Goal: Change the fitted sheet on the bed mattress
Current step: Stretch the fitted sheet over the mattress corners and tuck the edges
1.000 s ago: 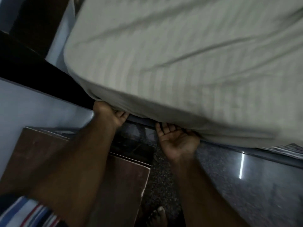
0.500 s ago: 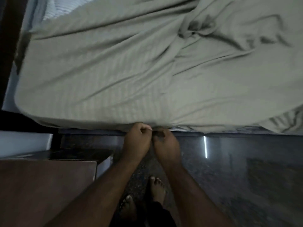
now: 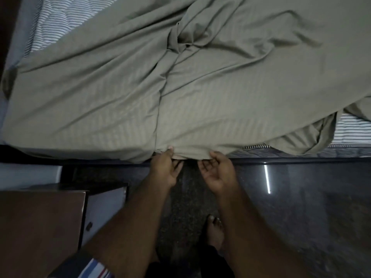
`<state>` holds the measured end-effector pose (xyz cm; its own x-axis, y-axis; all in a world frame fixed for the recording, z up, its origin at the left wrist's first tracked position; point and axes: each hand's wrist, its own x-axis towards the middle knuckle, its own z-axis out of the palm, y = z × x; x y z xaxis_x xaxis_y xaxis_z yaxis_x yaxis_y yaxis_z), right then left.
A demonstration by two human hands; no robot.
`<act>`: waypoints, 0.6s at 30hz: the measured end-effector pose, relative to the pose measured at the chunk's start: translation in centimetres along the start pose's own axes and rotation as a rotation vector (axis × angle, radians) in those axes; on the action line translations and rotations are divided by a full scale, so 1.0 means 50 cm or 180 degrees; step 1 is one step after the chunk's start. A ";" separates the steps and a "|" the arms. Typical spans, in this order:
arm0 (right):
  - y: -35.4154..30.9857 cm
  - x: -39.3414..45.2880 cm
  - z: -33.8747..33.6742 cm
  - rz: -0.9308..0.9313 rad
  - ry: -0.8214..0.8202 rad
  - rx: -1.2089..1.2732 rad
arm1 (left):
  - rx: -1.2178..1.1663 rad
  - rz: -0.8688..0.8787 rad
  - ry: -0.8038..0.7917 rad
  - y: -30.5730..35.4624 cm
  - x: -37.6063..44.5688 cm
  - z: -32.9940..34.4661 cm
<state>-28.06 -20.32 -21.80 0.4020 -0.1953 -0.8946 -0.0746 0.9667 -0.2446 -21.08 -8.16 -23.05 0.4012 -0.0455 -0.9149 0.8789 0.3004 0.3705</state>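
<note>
An olive-green fitted sheet (image 3: 200,81) lies rumpled over most of the striped mattress (image 3: 353,129), which shows bare at the right edge and the far left corner. Both hands are at the sheet's near hem, by the mattress side. My left hand (image 3: 166,167) pinches the hem, thumb on top and fingers underneath. A short way to its right, my right hand (image 3: 217,171) is turned palm up with loosely curled fingers. Its thumb touches the hem and no cloth shows in its grasp.
A brown bedside cabinet (image 3: 40,227) with a white drawer front stands at the lower left, close to my left arm. The dark bed frame edge (image 3: 301,159) runs under the mattress. My bare foot (image 3: 214,231) stands on the dark polished floor (image 3: 311,217).
My hands came out from under the mattress corner and shifted right along its side. They met at the hem half a second ago and have since spread apart, the right one loosening.
</note>
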 end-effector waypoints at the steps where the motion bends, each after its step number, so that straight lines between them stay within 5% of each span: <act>1: -0.012 -0.018 -0.011 0.0009 -0.0186 0.0091 | -0.0355 0.0062 -0.0009 -0.018 -0.006 0.009; 3: -0.041 -0.055 -0.031 -0.0044 -0.0610 0.0289 | -0.0500 -0.0035 -0.0107 -0.069 -0.038 0.029; 10: -0.198 -0.140 -0.087 0.0026 -0.1074 -0.0125 | 0.1597 -0.0948 -0.0457 -0.222 -0.188 0.106; 15: -0.312 -0.204 -0.161 -0.0246 -0.0967 -0.0039 | 0.2648 -0.0977 -0.0730 -0.256 -0.277 0.201; 18: -0.376 -0.260 -0.187 -0.0653 -0.1081 0.0254 | 0.3410 -0.0415 -0.0759 -0.254 -0.332 0.253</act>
<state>-40.40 -37.50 -9.06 0.6807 -0.3330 -0.6525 0.1044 0.9257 -0.3636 -35.65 -23.28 -10.55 0.2274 -0.2339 -0.9453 0.6403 -0.6955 0.3261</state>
